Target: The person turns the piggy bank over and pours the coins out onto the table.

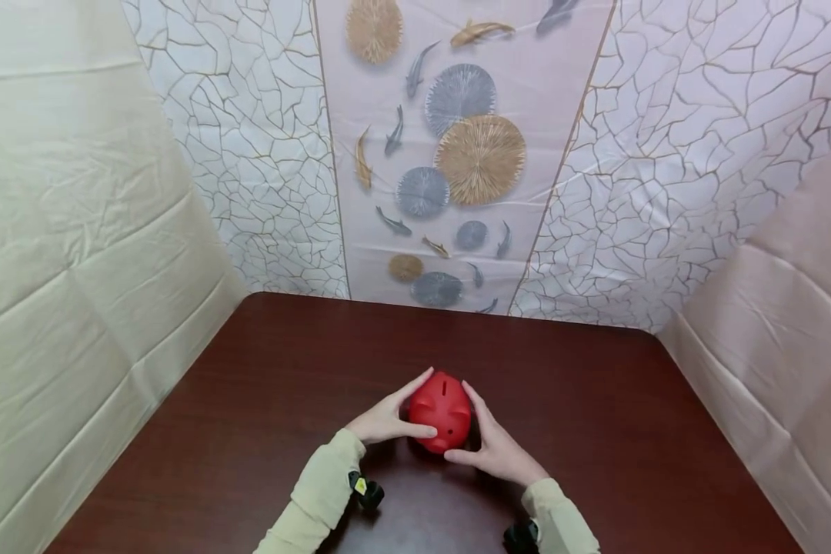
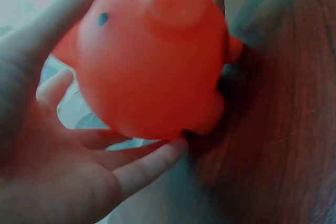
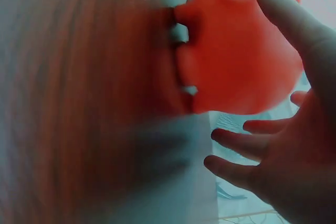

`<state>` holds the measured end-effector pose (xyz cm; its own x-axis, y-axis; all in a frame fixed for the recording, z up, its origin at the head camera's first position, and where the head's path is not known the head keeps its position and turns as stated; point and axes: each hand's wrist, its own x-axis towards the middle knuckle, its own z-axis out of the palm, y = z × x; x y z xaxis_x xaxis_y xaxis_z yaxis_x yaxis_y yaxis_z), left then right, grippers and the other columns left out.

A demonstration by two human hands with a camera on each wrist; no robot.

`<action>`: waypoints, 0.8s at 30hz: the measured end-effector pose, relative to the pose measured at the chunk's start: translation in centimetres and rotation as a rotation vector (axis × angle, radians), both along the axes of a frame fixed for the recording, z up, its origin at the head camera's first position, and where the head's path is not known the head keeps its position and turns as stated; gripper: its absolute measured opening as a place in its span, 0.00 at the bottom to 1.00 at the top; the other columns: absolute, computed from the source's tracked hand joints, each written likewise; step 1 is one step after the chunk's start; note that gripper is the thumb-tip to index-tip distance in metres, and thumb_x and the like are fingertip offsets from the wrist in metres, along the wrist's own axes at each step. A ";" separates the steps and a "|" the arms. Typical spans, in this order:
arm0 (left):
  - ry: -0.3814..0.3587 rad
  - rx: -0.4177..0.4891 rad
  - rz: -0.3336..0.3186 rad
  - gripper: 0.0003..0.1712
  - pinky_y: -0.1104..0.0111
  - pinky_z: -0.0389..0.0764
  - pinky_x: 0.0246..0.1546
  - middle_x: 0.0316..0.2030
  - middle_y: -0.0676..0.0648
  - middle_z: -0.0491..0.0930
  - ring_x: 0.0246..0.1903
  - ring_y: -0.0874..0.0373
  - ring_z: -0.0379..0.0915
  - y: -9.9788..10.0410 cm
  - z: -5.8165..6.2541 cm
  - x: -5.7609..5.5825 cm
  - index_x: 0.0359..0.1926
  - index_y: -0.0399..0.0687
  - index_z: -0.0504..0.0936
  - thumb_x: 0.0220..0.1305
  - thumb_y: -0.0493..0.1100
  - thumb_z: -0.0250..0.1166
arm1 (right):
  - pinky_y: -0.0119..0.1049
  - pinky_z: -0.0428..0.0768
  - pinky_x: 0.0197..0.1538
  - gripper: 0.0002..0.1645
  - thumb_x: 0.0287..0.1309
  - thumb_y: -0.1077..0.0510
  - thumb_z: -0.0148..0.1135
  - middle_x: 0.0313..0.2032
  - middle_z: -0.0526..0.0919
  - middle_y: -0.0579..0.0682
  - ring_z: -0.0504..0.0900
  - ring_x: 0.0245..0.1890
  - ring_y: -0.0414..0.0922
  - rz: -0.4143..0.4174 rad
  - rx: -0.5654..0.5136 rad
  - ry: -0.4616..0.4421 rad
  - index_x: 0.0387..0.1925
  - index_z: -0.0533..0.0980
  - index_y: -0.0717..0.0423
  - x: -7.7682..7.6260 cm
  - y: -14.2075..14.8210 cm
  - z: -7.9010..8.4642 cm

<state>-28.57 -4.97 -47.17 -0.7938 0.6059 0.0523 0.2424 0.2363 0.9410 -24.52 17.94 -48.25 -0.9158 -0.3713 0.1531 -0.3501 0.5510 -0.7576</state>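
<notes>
A red piggy bank (image 1: 440,409) stands on the dark table, its coin slot on top and its snout toward me. My left hand (image 1: 388,415) holds its left side, thumb across the face and fingers along the flank. In the left wrist view, that hand's fingertips (image 2: 176,150) touch the piggy bank low down, near a foot. My right hand (image 1: 496,446) is around the other side, thumb near the snout. The right wrist view shows its fingers (image 3: 236,142) fairly straight and spread, several of them apart from the piggy bank.
The dark brown wooden table (image 1: 595,431) extends around the hands, with rounded far corners. A patterned cloth backdrop (image 1: 422,154) hangs behind its far edge. Pale cloth sheets line the left (image 1: 76,231) and right (image 1: 789,323) sides. Small black devices are worn on both wrists.
</notes>
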 end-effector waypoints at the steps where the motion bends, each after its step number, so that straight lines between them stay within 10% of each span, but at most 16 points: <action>1: 0.003 -0.005 0.008 0.48 0.63 0.71 0.52 0.63 0.56 0.59 0.59 0.55 0.61 0.2 0.2 0.3 0.65 0.79 0.48 0.49 0.51 0.67 | 0.50 0.65 0.61 0.64 0.36 0.38 0.69 0.67 0.52 0.45 0.56 0.66 0.47 -0.002 -0.003 0.004 0.67 0.37 0.34 0.0 -0.1 -0.2; 7: 0.055 0.002 0.042 0.46 0.67 0.75 0.46 0.58 0.48 0.68 0.53 0.53 0.68 0.3 1.9 2.0 0.67 0.59 0.55 0.48 0.44 0.69 | 0.45 0.69 0.59 0.64 0.33 0.39 0.71 0.63 0.61 0.41 0.65 0.61 0.42 -0.055 -0.007 0.040 0.68 0.42 0.38 0.4 -0.5 -0.5; 13: 0.086 0.065 0.079 0.45 0.67 0.77 0.43 0.58 0.50 0.69 0.50 0.54 0.70 0.5 1.1 2.0 0.65 0.63 0.59 0.45 0.46 0.71 | 0.47 0.72 0.56 0.62 0.33 0.37 0.70 0.63 0.61 0.43 0.65 0.60 0.44 -0.063 0.008 0.110 0.67 0.44 0.36 1.3 -0.3 0.6; 24: -0.163 0.406 0.002 0.41 0.58 0.79 0.44 0.58 0.45 0.65 0.48 0.48 0.75 1.0 2.1 1.6 0.64 0.72 0.57 0.52 0.44 0.66 | 0.33 0.79 0.44 0.61 0.33 0.43 0.73 0.63 0.56 0.42 0.63 0.58 0.45 -0.087 -0.133 0.229 0.66 0.45 0.34 1.8 -0.7 4.2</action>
